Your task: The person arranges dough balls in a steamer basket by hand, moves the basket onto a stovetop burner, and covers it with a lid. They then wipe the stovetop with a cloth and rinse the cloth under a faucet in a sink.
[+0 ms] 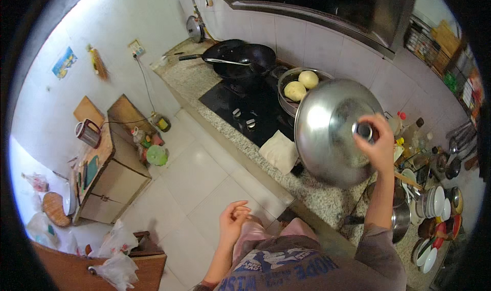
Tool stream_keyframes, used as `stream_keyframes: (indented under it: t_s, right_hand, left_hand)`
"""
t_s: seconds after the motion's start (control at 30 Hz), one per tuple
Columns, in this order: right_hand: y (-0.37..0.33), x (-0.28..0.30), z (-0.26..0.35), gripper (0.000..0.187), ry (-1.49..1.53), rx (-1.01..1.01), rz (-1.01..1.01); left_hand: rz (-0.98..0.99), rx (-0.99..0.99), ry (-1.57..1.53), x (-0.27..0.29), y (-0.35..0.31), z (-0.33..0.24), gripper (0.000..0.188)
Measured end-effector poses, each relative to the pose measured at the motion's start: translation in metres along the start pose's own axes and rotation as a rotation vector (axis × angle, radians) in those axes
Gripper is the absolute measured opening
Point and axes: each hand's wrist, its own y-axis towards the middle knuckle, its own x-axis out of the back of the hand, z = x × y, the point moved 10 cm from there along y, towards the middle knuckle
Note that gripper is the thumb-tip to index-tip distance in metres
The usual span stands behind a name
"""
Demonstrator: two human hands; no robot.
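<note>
My right hand (376,141) grips the knob of a large domed metal pot lid (327,130), which is raised and tilted over the counter. Partly behind the lid stands a steamer pot (282,92) on the cooktop. Two round pale-yellow buns (308,79) show inside it; the lid hides the rest of the pot. My left hand (235,220) hangs low in front of my body with loosely bent fingers and nothing in it. A folded white cloth (279,152) lies at the counter's front edge, just left of the lid.
Beyond the black cooktop (220,99) sits a dark wok (255,58) with a long-handled utensil across it. Bottles (409,132), stacked bowls (433,203) and a metal pot (401,222) crowd the right counter. A low cabinet (115,188) stands at the left wall.
</note>
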Motion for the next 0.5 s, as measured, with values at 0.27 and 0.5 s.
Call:
stream_keyframes:
  t_s: [0.27, 0.5]
  right_hand:
    - [0.144, -0.075, -0.118, 0.03, -0.009, -0.259, -0.194]
    - [0.186, -0.143, -0.181, 0.034, -0.214, -0.485, -0.113]
  left_hand:
    - [0.031, 0.166, 0.01, 0.045, 0.151, 0.041, 0.016]
    - [0.2, 0.096, 0.051, 0.062, 0.284, -0.022, 0.016]
